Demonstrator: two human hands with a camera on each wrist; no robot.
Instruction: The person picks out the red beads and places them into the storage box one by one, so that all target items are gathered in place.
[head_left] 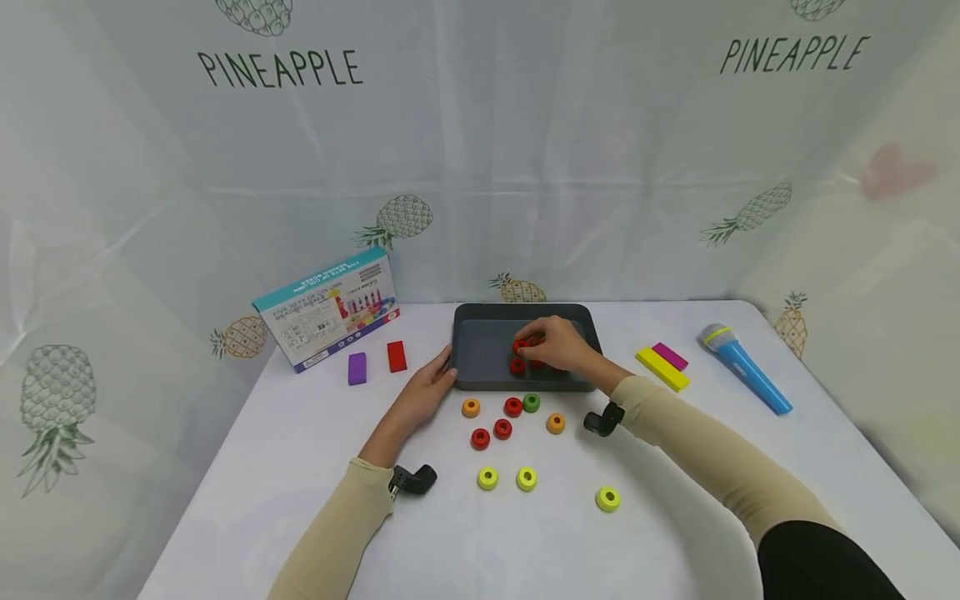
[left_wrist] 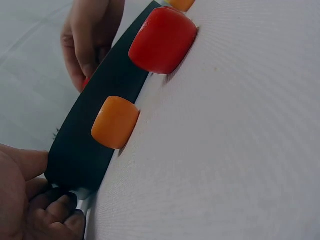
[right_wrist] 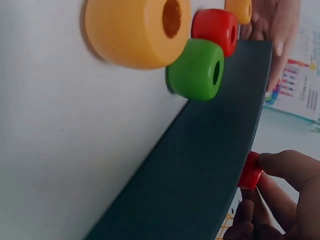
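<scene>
A dark grey tray (head_left: 480, 350) lies near the table's far edge. At its left end my left hand (head_left: 422, 393) grips the near corner, the thumb on its side and the fingers curled at the corner in the left wrist view. My right hand (head_left: 561, 343) reaches over the tray and pinches a red bead (right_wrist: 249, 171) between thumb and fingers. Another red bead (head_left: 517, 367) sits on the tray floor below, and more red shows partly hidden under the hand. In front of the tray lie loose beads: red (head_left: 502, 429), orange (head_left: 556, 423), green (head_left: 531, 402) and yellow (head_left: 527, 478).
A printed box (head_left: 330, 308) leans at the back left, near purple (head_left: 357, 368) and red (head_left: 397, 357) blocks. To the right lie a yellow bar (head_left: 662, 369), a magenta block (head_left: 670, 356) and a blue toy microphone (head_left: 750, 373). A pineapple-print curtain (head_left: 525, 167) hangs behind.
</scene>
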